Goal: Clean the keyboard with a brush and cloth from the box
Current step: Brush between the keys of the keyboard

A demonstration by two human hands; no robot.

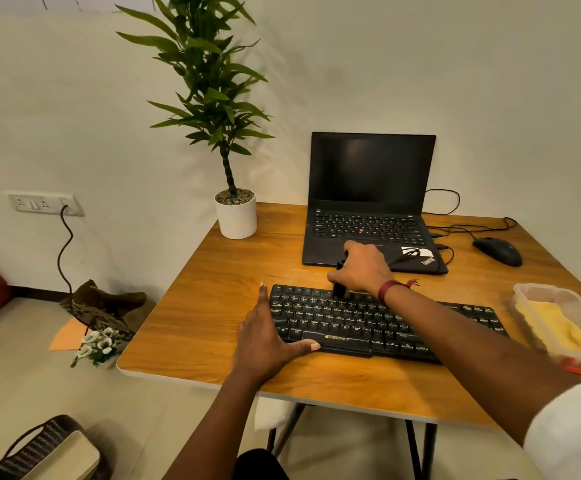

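Note:
A black keyboard [361, 327] lies across the front of the wooden table [213, 306]. My left hand [265, 336] lies flat at the keyboard's left end, fingers straight along its edge and thumb on its front edge. My right hand [361, 270] grips a small black brush [339, 289], whose bristle end touches the upper rows of keys. At the table's right edge stands a clear plastic box [528, 296] with a yellow cloth [555, 327] inside it.
An open black laptop [368, 202] stands behind the keyboard, with a black mouse [498, 251] and cables to its right. A potted plant in a white pot [236, 216] occupies the far left corner. Bags and flowers lie on the floor at left.

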